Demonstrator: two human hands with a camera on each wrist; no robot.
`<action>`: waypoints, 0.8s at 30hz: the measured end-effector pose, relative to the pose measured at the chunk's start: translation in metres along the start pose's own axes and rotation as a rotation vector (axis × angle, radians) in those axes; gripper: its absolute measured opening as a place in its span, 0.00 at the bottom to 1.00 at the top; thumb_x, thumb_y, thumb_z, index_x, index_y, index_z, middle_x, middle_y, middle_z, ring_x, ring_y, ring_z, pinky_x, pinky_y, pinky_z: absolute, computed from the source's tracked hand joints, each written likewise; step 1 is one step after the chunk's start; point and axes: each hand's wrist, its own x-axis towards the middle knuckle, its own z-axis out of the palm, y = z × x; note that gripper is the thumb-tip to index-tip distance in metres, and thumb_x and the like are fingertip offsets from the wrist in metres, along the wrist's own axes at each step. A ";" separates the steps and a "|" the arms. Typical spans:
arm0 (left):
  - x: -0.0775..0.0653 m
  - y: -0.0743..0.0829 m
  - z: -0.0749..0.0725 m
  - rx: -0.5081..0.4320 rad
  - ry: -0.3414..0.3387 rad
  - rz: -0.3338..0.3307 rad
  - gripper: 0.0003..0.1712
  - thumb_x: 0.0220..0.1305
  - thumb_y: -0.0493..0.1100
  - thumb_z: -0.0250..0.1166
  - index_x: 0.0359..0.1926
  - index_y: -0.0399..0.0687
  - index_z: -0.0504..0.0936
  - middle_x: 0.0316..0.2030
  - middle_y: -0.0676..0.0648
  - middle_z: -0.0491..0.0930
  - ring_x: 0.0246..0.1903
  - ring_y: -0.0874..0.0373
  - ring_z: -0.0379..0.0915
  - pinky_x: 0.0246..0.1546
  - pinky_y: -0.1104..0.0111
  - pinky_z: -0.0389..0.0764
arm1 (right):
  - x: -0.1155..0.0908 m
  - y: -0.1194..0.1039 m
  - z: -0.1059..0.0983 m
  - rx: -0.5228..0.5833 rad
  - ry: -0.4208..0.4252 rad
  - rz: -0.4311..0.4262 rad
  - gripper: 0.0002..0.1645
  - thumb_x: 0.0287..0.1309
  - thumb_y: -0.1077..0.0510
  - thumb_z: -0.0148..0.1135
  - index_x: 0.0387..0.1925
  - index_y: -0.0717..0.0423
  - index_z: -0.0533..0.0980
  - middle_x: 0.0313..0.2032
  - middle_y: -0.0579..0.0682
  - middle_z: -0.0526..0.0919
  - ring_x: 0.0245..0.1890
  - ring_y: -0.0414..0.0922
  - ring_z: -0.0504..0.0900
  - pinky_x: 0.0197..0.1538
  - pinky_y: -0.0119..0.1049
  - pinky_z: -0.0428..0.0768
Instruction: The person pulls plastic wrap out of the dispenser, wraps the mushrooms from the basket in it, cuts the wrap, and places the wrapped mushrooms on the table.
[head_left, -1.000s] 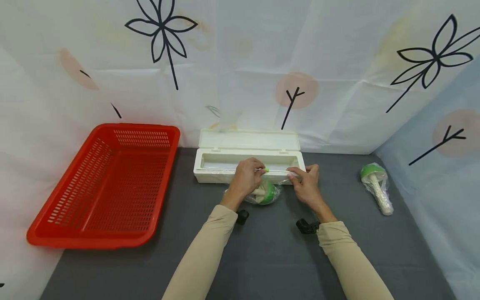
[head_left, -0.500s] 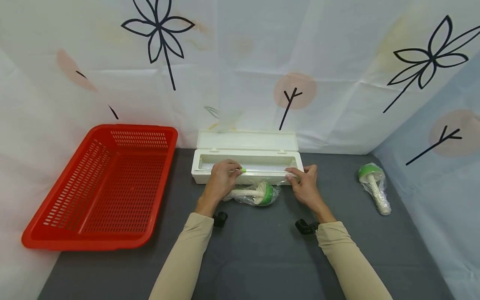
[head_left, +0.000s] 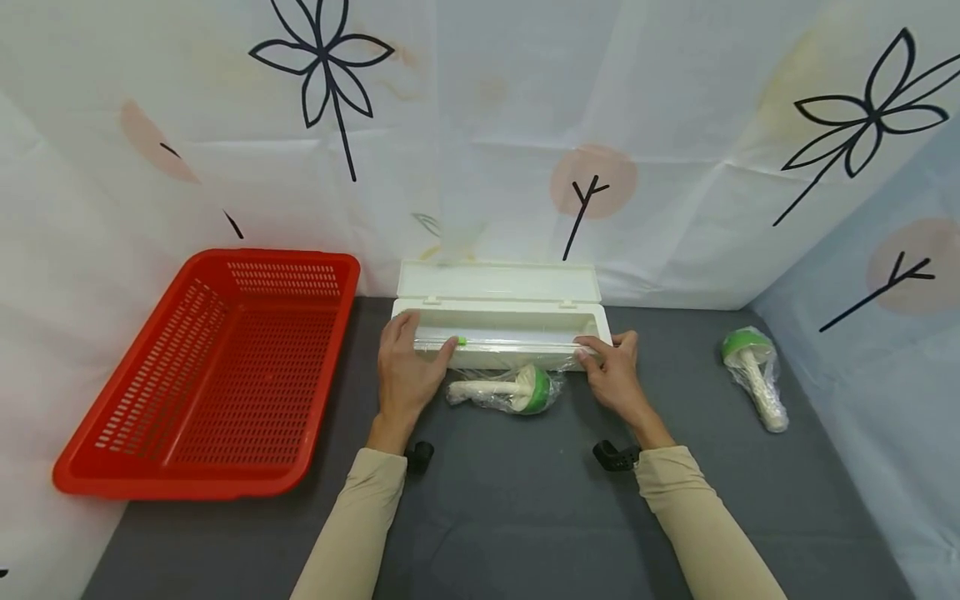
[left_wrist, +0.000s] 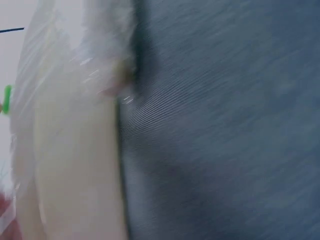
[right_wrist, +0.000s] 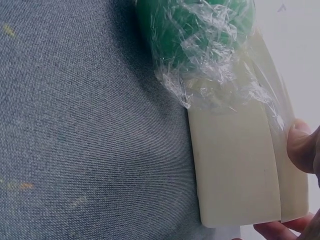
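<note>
A white cling film dispenser (head_left: pixel 517 358) stands with its lid (head_left: pixel 498 282) raised, a green slide cutter (head_left: pixel 461 341) on its front bar. My left hand (head_left: pixel 405 375) spreads at the dispenser's left end, thumb tip beside the cutter. The right hand (head_left: pixel 615 375) grips the right end, its thumb (right_wrist: pixel 302 147) on the front and fingers beneath in the right wrist view. Clear film runs over the dispenser's front to a mushroom-shaped thing (head_left: pixel 491 389), green-capped and white-stemmed, lying wrapped before it. Blur softens the left wrist view, where the dispenser (left_wrist: pixel 75 175) fills the left.
A red perforated basket (head_left: pixel 247 375) sits at the left of the grey-covered table (head_left: pixel 540 517). Another film-wrapped mushroom-shaped thing (head_left: pixel 756 379) lies at the far right. Printed white cloth (head_left: pixel 480 125) hangs behind the dispenser.
The green cutter has slid left along the bar with my left hand. That hand's fingers have loosened from it and spread at the left end. The right hand has kept its place.
</note>
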 end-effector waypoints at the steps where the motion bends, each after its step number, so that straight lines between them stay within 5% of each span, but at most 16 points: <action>1: -0.002 -0.001 0.001 0.014 0.037 -0.055 0.46 0.53 0.52 0.80 0.64 0.27 0.75 0.62 0.31 0.74 0.64 0.36 0.68 0.65 0.47 0.67 | 0.000 0.000 0.000 0.000 0.004 0.004 0.11 0.68 0.66 0.62 0.48 0.68 0.82 0.45 0.67 0.57 0.46 0.62 0.56 0.52 0.59 0.57; 5: -0.009 0.000 0.002 0.011 0.061 -0.284 0.65 0.48 0.65 0.79 0.74 0.30 0.61 0.72 0.32 0.62 0.73 0.38 0.55 0.71 0.46 0.57 | 0.001 0.000 0.001 0.000 0.013 0.015 0.11 0.67 0.66 0.63 0.48 0.68 0.82 0.46 0.68 0.57 0.47 0.62 0.56 0.53 0.58 0.57; 9: -0.014 0.000 0.006 -0.069 0.041 -0.425 0.69 0.46 0.68 0.78 0.77 0.37 0.56 0.74 0.36 0.59 0.74 0.41 0.54 0.71 0.47 0.59 | 0.001 0.001 0.002 -0.002 0.015 0.015 0.11 0.67 0.66 0.63 0.48 0.68 0.82 0.46 0.68 0.57 0.47 0.62 0.57 0.52 0.58 0.57; 24: -0.017 0.006 0.022 -0.190 0.114 -0.525 0.71 0.43 0.66 0.82 0.79 0.44 0.53 0.75 0.41 0.55 0.73 0.44 0.54 0.70 0.49 0.61 | 0.000 0.001 0.003 0.006 0.012 0.038 0.12 0.68 0.65 0.63 0.50 0.68 0.81 0.48 0.68 0.57 0.49 0.62 0.57 0.53 0.58 0.58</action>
